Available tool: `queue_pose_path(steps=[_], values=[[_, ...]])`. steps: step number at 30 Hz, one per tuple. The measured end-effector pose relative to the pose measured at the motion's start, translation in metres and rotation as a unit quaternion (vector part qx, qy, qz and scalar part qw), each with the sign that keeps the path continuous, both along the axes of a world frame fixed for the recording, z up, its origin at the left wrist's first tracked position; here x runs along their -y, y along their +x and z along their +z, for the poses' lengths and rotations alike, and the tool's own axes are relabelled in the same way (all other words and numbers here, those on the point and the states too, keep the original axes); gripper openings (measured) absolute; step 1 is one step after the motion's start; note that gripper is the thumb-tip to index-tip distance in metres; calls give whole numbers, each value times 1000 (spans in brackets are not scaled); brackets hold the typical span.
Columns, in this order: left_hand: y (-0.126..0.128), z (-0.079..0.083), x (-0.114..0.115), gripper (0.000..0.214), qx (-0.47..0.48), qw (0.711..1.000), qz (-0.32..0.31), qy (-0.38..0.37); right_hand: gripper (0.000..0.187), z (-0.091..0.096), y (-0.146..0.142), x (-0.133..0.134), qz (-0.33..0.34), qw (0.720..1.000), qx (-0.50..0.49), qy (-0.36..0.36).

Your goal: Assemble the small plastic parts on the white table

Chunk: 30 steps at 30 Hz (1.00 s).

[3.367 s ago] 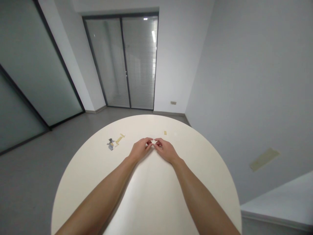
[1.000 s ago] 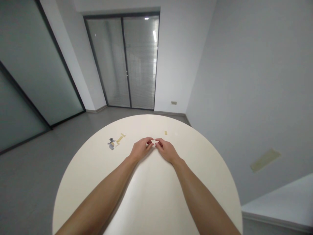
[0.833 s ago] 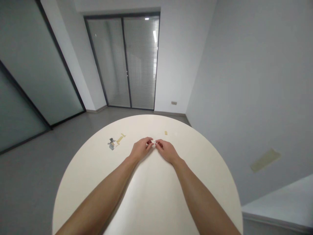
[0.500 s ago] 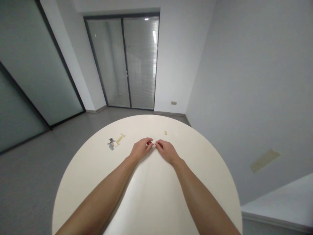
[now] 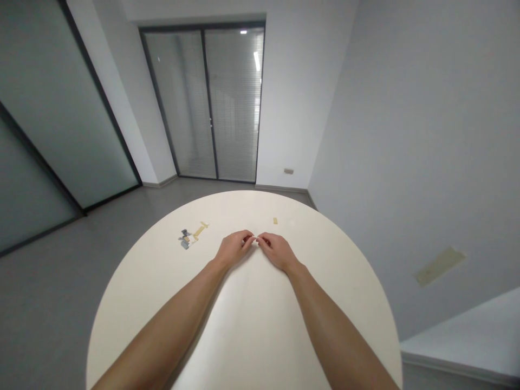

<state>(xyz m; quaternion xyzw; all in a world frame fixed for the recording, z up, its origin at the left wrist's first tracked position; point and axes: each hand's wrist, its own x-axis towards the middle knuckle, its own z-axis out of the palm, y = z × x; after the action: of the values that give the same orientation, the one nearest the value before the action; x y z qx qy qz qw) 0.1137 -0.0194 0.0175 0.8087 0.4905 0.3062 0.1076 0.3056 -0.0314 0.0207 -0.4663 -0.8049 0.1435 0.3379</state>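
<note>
Above the far half of the round white table, my left hand and my right hand meet almost fingertip to fingertip. Both are closed in a pinch, thumb against fingers. A tiny white piece shows between the fingertips, mostly hidden by them; its kind is too small to make out. Left of my left hand lies a small cluster of grey, dark and white bits, with yellowish tape strips beside it. Beyond my right hand a small yellowish tape piece lies on the table.
Glass doors with dark frames stand beyond the table, and frosted panels line the left. On the right is a grey wall with a strip of tape on it. The table's rounded edge borders the grey floor.
The white piece between my fingertips shows less than before, as if tilted or folded. My left hand has dropped very slightly; the arms otherwise keep their place.
</note>
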Motion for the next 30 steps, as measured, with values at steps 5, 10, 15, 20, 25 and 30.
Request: queue_pose_path(steps=[5, 10, 15, 20, 25, 30], values=[[1, 1, 1, 32, 0, 1000, 5, -7, 30, -2, 0, -2, -8, 1000, 3, 4], [2, 3, 3, 36, -8, 1000, 4, -21, 24, -2, 0, -2, -17, 1000, -17, 5], [2, 4, 4, 35, -9, 1000, -3, -8, 18, -2, 0, -2, -21, 999, -38, 4], [1, -2, 1, 27, 47, 999, -13, 5, 18, -3, 0, -3, -33, 999, -29, 1], [1, -7, -1, 29, 75, 996, -40, 16, 16, -5, 0, -4, -40, 999, -27, -2], [0, -8, -3, 25, 65, 997, -41, 25, 17, -6, 1, -5, -33, 999, -30, -5]])
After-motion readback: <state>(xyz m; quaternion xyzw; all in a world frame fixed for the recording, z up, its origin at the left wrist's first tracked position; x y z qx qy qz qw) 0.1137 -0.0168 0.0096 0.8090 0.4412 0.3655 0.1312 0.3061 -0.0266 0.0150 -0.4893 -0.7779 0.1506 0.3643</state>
